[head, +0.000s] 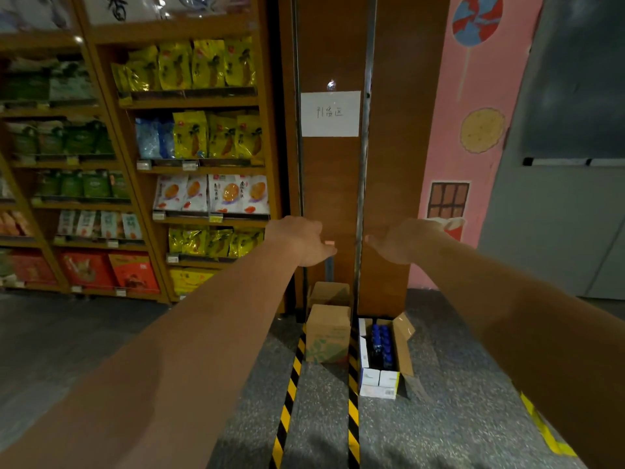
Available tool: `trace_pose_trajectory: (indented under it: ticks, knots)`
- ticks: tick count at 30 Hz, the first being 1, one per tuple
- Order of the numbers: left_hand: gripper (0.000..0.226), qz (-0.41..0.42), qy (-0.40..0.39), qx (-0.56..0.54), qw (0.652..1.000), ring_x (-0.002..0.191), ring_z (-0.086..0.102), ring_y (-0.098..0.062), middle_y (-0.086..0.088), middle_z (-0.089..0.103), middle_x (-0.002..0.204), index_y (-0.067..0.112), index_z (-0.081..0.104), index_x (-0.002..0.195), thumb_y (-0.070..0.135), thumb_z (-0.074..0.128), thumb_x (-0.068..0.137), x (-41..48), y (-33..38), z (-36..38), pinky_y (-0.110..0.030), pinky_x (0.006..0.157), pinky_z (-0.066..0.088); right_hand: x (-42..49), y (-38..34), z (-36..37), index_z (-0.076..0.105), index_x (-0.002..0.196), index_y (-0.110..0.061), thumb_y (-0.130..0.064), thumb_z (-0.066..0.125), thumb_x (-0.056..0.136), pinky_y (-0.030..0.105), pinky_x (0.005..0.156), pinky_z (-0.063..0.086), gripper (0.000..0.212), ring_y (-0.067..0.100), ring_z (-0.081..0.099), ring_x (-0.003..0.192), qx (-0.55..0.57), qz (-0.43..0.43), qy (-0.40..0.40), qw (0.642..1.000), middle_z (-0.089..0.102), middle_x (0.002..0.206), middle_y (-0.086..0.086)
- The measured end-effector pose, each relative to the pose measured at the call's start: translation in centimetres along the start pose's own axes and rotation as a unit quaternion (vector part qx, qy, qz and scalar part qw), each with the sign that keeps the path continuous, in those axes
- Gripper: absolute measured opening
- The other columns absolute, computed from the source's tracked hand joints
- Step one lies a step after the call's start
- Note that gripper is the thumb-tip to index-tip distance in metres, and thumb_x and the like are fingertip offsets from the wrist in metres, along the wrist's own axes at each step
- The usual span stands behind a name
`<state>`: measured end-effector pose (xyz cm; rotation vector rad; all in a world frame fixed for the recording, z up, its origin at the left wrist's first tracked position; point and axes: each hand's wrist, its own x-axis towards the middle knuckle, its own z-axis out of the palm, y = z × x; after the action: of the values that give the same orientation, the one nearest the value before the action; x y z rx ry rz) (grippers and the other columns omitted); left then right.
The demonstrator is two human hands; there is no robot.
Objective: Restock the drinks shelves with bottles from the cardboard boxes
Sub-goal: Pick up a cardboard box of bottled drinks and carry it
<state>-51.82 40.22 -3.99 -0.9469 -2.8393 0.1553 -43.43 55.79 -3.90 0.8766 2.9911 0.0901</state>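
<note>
Both my arms reach forward at chest height toward a brown wooden pillar. My left hand [304, 240] and my right hand [402, 243] are empty, fingers relaxed. On the floor at the pillar's foot stands an open cardboard box [402, 343] holding several blue-capped bottles [380, 343]. To its left are two closed cardboard boxes, a nearer one [327, 333] and a smaller one [329, 292] behind it. Both hands are well above the boxes and touch nothing.
Wooden snack shelves [203, 164] with yellow, white and green bags fill the left. A paper sign [330, 113] hangs on the pillar. Two yellow-black tape lines [353, 401] run along the grey floor toward the boxes. A pink painted wall [473, 130] and a grey door [558, 214] stand at right.
</note>
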Motion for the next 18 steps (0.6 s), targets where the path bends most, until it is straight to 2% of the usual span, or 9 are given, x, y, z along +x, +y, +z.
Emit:
trace_pose_trajectory:
  ticks: [3,7,18]
  knots:
    - [0.062,0.000,-0.001,0.000,1.000,0.119,0.049,-0.025,-0.005,0.052,0.132,0.022,0.044,0.136,0.064,0.038,0.091,3.7,-0.7,1.2,-0.035,0.085,0.043,5.1,-0.8,1.2,0.050,0.134,-0.020,-0.065,0.016,0.092,0.045,0.102,0.042,0.070,0.025,0.057,0.109,0.012,-0.038,0.000,0.999,0.058,0.123,0.005]
    - [0.064,0.009,-0.006,0.003,1.000,0.120,0.049,-0.026,-0.006,0.051,0.134,0.022,0.042,0.137,0.065,0.037,0.090,9.5,-2.4,2.9,-0.036,0.085,0.043,11.2,-2.1,2.3,0.047,0.136,-0.020,-0.066,0.016,0.093,0.045,0.103,0.040,0.071,0.027,0.052,0.120,0.009,-0.041,0.003,0.999,0.053,0.134,0.006]
    - [0.062,0.064,-0.009,0.012,0.998,0.119,0.048,-0.027,-0.005,0.052,0.131,0.023,0.045,0.134,0.066,0.038,0.089,26.6,-9.1,5.8,-0.037,0.080,0.039,26.8,-6.9,2.2,0.055,0.127,-0.016,-0.060,0.016,0.096,0.041,0.101,0.042,0.066,0.024,0.055,0.116,-0.004,-0.004,0.011,1.000,0.058,0.125,0.005]
